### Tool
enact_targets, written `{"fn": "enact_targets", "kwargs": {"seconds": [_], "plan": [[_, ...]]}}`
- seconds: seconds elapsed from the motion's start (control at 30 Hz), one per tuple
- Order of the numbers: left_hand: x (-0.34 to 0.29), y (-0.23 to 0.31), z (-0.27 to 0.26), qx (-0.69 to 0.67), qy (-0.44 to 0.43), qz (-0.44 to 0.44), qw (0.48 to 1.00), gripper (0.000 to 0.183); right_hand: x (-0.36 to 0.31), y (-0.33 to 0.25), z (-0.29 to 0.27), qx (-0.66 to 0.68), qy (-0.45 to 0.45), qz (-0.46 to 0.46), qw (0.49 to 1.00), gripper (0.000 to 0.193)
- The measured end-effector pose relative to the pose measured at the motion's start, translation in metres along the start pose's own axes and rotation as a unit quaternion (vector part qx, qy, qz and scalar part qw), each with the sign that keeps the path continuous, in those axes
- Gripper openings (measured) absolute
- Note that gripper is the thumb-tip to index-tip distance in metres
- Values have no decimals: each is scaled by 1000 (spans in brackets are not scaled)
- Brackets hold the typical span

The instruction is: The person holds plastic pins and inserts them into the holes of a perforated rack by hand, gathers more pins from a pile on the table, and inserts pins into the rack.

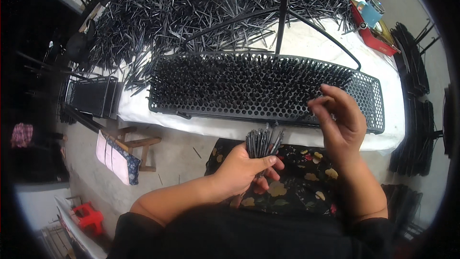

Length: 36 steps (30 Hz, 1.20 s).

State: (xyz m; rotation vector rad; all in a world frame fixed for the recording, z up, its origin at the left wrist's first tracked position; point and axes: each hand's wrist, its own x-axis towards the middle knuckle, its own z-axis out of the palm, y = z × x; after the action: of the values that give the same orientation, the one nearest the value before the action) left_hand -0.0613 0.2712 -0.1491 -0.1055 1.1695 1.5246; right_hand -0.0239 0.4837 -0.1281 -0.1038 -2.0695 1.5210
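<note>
Here my left hand [242, 168] is wrapped around a bundle of thin dark rods [261, 143], fingers clamped on their lower ends so the tips fan upward, just below the counter's near edge and over my lap. The rods look slender, straight and dull black-grey, all much alike. My right hand [340, 120] hovers at the near right part of the perforated black tray [369, 98], fingertips pinched together; whether a rod sits between them I cannot tell. The tray lies along the near edge of the white-covered counter [311, 38], its holes mostly filled with upright rods. Behind it, a big loose heap of rods [191, 5] covers the far side.
</note>
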Motion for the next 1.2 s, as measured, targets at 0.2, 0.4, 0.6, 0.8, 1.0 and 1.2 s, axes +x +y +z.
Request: {"fn": "enact_targets", "kwargs": {"seconds": [0.2, 0.4, 0.6, 0.8, 1.0, 1.2], "plan": [[-3, 11, 5, 7, -3, -86, 996, 16, 18, 10, 0, -216, 2, -196, 956, 23], [6, -11, 9, -51, 41, 43, 997, 16, 28, 5, -2, -257, -103, -229, 933, 23], [10, -20, 22, -102, 45, 103, 988, 12, 18, -5, -2, -375, -151, -285, 869, 24], [9, -23, 36, -79, 47, 164, 982, 14, -26, 5, -10, 73, -278, 178, 941, 15], [17, -22, 36, -85, 85, 111, 987, 16, -17, 3, -21, 138, -78, 171, 972, 23], [20, -27, 39, -47, 97, 79, 991, 19, 7, 27, -17, -94, -6, -212, 973, 23]]}}
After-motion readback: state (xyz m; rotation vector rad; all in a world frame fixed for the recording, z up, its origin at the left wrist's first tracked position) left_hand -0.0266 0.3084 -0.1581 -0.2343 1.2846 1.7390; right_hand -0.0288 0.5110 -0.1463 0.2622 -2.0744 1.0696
